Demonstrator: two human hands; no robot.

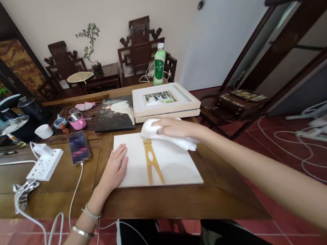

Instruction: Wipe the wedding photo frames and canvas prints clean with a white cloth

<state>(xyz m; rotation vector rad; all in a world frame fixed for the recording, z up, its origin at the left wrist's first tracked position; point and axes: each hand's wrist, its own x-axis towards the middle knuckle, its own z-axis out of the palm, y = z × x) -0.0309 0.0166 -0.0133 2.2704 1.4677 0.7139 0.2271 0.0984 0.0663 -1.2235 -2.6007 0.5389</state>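
A flat white panel (132, 160) lies on the wooden table right in front of me. Down its middle runs a yellow-brown forked piece (152, 163) with an oval hole, like a picture frame's stand leg. My left hand (118, 165) rests flat on the panel's left edge, fingers stretched out. On the panel's far right part, my right hand (172, 128) grips a bunched white cloth (151, 128) that hangs over the right edge. The cloth covers the panel's upper right area and the top end of the forked piece is close beside it.
Behind the panel are stacked pale frames (188, 93), a dark picture (113, 116) and a green bottle (158, 65). Leftward lie a phone (79, 147) on a cable, a pink cup (76, 121) and a power strip (44, 164). The table (176, 203) ends near my lap.
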